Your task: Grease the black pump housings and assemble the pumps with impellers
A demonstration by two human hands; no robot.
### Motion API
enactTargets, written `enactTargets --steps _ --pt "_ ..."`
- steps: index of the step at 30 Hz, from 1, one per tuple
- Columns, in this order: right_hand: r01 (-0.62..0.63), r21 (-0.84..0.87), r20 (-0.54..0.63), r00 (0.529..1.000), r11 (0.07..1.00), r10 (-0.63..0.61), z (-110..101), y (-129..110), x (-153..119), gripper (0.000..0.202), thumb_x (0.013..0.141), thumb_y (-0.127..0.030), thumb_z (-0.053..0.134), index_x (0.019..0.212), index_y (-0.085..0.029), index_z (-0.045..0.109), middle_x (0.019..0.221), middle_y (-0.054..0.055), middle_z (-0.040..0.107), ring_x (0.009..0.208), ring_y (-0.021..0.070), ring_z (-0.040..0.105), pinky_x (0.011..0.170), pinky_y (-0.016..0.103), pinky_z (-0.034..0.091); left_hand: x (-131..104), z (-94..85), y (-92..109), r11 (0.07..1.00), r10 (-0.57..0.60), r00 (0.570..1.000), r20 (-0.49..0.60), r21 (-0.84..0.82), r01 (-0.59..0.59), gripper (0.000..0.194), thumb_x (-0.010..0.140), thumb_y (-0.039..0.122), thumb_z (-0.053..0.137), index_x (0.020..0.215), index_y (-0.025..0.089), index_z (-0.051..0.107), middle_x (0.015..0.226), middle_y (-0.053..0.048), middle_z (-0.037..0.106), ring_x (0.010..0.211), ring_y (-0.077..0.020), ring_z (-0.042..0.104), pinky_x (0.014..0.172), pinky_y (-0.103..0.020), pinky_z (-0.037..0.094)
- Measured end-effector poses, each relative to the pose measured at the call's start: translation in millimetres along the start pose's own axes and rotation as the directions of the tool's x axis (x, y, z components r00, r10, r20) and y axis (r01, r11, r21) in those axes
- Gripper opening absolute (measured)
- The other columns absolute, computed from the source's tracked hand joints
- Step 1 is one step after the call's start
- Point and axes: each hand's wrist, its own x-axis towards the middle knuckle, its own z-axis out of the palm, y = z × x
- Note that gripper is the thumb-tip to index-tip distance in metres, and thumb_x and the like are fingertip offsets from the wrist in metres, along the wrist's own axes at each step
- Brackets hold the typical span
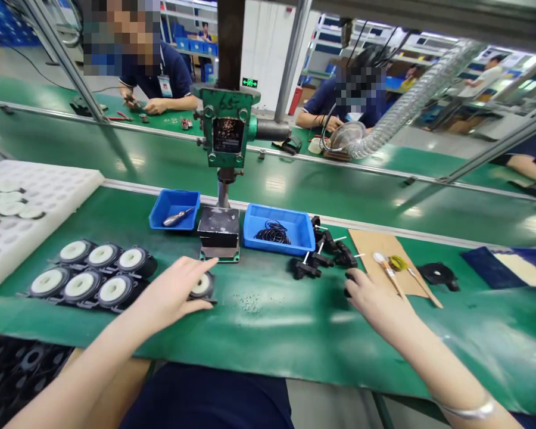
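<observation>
My left hand (181, 292) is around a round black housing with a cream ring (202, 286), thumb at its near side and fingers over its far side; the palm hides part of it. To the left, several similar black housings with cream rings (102, 255) stand in two rows. My right hand (364, 293) is closed on a small black plastic part (348, 285), mostly hidden by the fingers. Just beyond that hand lies a loose group of black plastic parts with white stems (321, 259).
A green press (227, 128) rises mid-bench over a black block (218, 226). Blue trays hold a screwdriver (177, 217) and black O-rings (273, 233). Brushes (390, 274) lie on cardboard (361, 238) at right. White foam (49, 238) sits left. Two people work opposite.
</observation>
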Motion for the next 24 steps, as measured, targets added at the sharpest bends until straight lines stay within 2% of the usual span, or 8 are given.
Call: enactTargets --steps 2,3,6,9,12,15,18,24 --pt "-0.064 0.348 -0.031 0.996 0.935 0.080 -20 0 0 0.010 0.087 -0.030 0.062 0.089 -0.022 0.068 0.126 0.017 0.064 0.103 0.0313 0.068 0.083 0.046 0.058 -1 22.8 14 0.973 -0.033 0.998 -0.050 -0.231 0.020 0.076 0.086 0.040 0.071 0.151 0.027 0.034 0.133 -0.011 0.060 0.126 -0.0303 0.054 0.109 -0.050 0.045" --pt "-0.119 0.568 -0.014 0.988 0.814 0.154 -30 -5 3 0.018 0.086 -0.040 0.066 0.093 -0.024 0.068 0.132 0.016 0.062 0.111 0.0313 0.066 0.088 0.046 0.057 -2 34.1 18 0.939 -0.063 0.996 -0.071 -0.343 0.035 0.076 0.086 0.040 0.071 0.151 0.029 0.032 0.134 -0.011 0.059 0.128 -0.0294 0.054 0.110 -0.050 0.044" --pt "-0.270 0.951 0.222 0.935 0.149 0.276 -47 -44 20 0.027 0.082 -0.048 0.072 0.090 -0.023 0.064 0.135 0.014 0.063 0.115 0.0292 0.066 0.091 0.043 0.056 -5 60.7 24 0.777 -0.180 0.979 -0.096 -0.624 0.082 0.078 0.085 0.036 0.072 0.151 0.029 0.030 0.136 -0.011 0.057 0.127 -0.0266 0.057 0.110 -0.046 0.046" --pt "-0.278 0.886 0.369 0.907 -0.371 0.201 -43 -100 48 0.032 0.078 -0.049 0.077 0.092 -0.023 0.063 0.123 0.010 0.070 0.110 0.0257 0.069 0.094 0.042 0.055 -6 71.3 24 0.642 -0.238 0.968 -0.074 -0.761 0.099 0.081 0.084 0.032 0.074 0.150 0.026 0.029 0.135 -0.012 0.058 0.127 -0.0253 0.058 0.108 -0.042 0.048" --pt "-0.278 0.707 0.436 0.895 -0.650 0.091 -34 -141 78 0.032 0.079 -0.048 0.077 0.096 -0.025 0.061 0.109 0.003 0.074 0.105 0.0228 0.071 0.100 0.044 0.053 -7 72.0 23 0.596 -0.253 0.966 -0.057 -0.796 0.109 0.082 0.083 0.031 0.076 0.150 0.026 0.029 0.136 -0.013 0.058 0.129 -0.0260 0.057 0.109 -0.043 0.047" --pt "-0.289 0.583 0.430 0.903 -0.760 -0.013 -32 -159 100 0.027 0.085 -0.045 0.073 0.094 -0.024 0.060 0.100 0.001 0.073 0.102 0.0210 0.072 0.108 0.046 0.049 -7 71.7 24 0.575 -0.283 0.958 -0.050 -0.808 0.127 0.085 0.081 0.031 0.078 0.150 0.026 0.028 0.136 -0.013 0.058 0.129 -0.0270 0.057 0.109 -0.045 0.047" --pt "-0.313 0.569 0.432 0.901 -0.760 -0.048 -36 -164 115 0.025 0.088 -0.045 0.069 0.093 -0.023 0.060 0.099 0.001 0.072 0.098 0.0199 0.072 0.106 0.046 0.051 -6 72.3 24 0.566 -0.282 0.958 -0.049 -0.815 0.125 0.089 0.079 0.030 0.080 0.150 0.026 0.027 0.134 -0.012 0.059 0.129 -0.0267 0.057 0.109 -0.045 0.048" --pt "-0.195 0.855 0.275 0.956 -0.481 0.101 -43 -173 130 0.024 0.083 -0.041 0.076 0.095 -0.025 0.064 0.106 0.001 0.068 0.099 0.0160 0.064 0.095 0.034 0.052 -5 74.6 20 0.560 -0.256 0.965 -0.064 -0.823 0.094 0.096 0.077 0.030 0.082 0.152 0.026 0.022 0.133 -0.011 0.060 0.127 -0.0262 0.059 0.110 -0.044 0.048"
